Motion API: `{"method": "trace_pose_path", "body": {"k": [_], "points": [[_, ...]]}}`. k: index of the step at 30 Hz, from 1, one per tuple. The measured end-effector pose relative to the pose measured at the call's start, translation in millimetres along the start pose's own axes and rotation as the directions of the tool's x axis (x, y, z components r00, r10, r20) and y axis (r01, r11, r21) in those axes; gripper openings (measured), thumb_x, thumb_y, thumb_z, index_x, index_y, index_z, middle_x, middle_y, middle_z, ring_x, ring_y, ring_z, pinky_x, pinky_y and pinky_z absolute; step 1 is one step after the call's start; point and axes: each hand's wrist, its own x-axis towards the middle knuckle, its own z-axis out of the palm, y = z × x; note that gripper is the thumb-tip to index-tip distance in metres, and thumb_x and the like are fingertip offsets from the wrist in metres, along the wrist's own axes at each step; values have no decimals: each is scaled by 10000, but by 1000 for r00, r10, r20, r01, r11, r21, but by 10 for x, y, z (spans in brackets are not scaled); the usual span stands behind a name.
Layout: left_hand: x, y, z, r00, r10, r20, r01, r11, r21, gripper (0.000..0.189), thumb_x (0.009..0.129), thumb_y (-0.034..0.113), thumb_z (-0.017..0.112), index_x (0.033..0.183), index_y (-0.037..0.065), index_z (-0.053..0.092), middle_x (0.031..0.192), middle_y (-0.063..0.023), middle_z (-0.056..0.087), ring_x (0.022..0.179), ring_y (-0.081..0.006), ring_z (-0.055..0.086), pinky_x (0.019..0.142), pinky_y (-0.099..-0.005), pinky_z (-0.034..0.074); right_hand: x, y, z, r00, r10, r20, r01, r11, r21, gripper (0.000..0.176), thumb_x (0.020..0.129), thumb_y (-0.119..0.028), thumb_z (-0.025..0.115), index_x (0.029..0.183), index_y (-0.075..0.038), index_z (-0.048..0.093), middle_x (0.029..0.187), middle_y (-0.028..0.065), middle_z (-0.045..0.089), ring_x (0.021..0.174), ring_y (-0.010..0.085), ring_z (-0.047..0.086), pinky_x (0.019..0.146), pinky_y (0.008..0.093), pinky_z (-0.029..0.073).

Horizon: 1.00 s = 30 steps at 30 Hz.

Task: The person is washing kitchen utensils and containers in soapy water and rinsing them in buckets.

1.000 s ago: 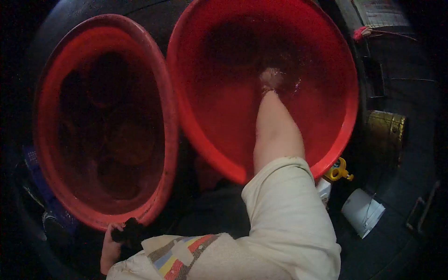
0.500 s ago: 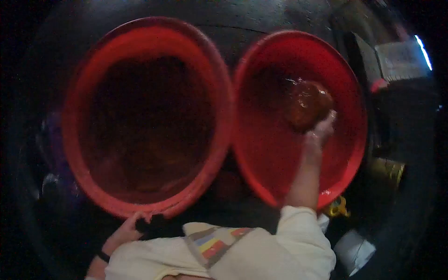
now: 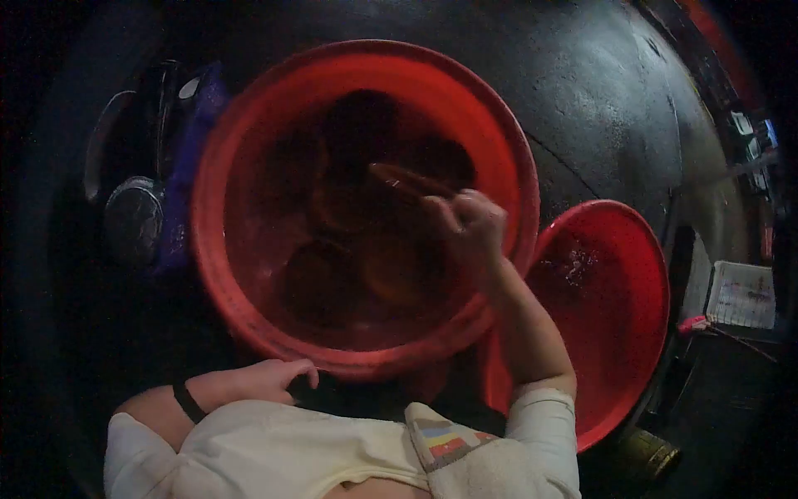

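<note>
My right hand (image 3: 478, 224) is closed on a round brown dish (image 3: 407, 180), seen nearly edge-on, over the large red tub (image 3: 218, 249). Dark water fills that tub, and several round brown shapes (image 3: 399, 270) show dimly in it; their exact kind is hard to make out. By the near rim of the same tub lies my left hand (image 3: 278, 380), its fingers loosely bent and apart, with nothing visible in it. A smaller red tub (image 3: 619, 333) stands to the right, with a wet, shiny inner wall.
A purple crate (image 3: 187, 166) with a round metallic item (image 3: 133, 218) is left of the large tub. At right are an open notebook (image 3: 742, 293), a pink-tipped stick (image 3: 694, 324) and a yellowish tin (image 3: 651, 455). The dark floor (image 3: 598, 91) looks wet.
My right hand has carried the brown dish from the smaller tub leftward over the large tub. My left hand has come off the rim slightly. The view has turned, shifting the tubs.
</note>
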Motion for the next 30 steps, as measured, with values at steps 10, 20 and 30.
{"method": "trace_pose_path", "body": {"k": [10, 20, 30], "points": [[-100, -214, -124, 998, -14, -64, 12, 999, -36, 400, 638, 81, 603, 1005, 99, 447, 866, -155, 547, 828, -296, 549, 701, -372, 413, 103, 147, 1607, 825, -183, 535, 292, 948, -124, 307, 738, -379, 576, 721, -72, 595, 776, 108, 564, 847, 278, 528, 765, 423, 394], [-141, -381, -111, 989, -13, -149, -12, 986, -164, 421, 597, 39, 650, 962, 91, 446, 890, -150, 562, 848, -260, 562, 729, -319, 427, 57, 1353, -157, 915, -267, -301, 68, 839, -539, 167, 689, -144, 576, 847, -89, 570, 842, 92, 563, 826, 266, 521, 776, 380, 393], [-1, -348, -88, 978, 63, -198, -96, 982, -163, 379, 595, -59, 621, 904, 64, 439, 973, -103, 531, 925, -170, 499, 832, -272, 379, -2471, 3034, -1366, 798, 192, -572, -603, 279, -747, 500, 753, -420, 542, 1061, -27, 528, 964, 149, 599, 824, 291, 588, 731, 390, 452]]}}
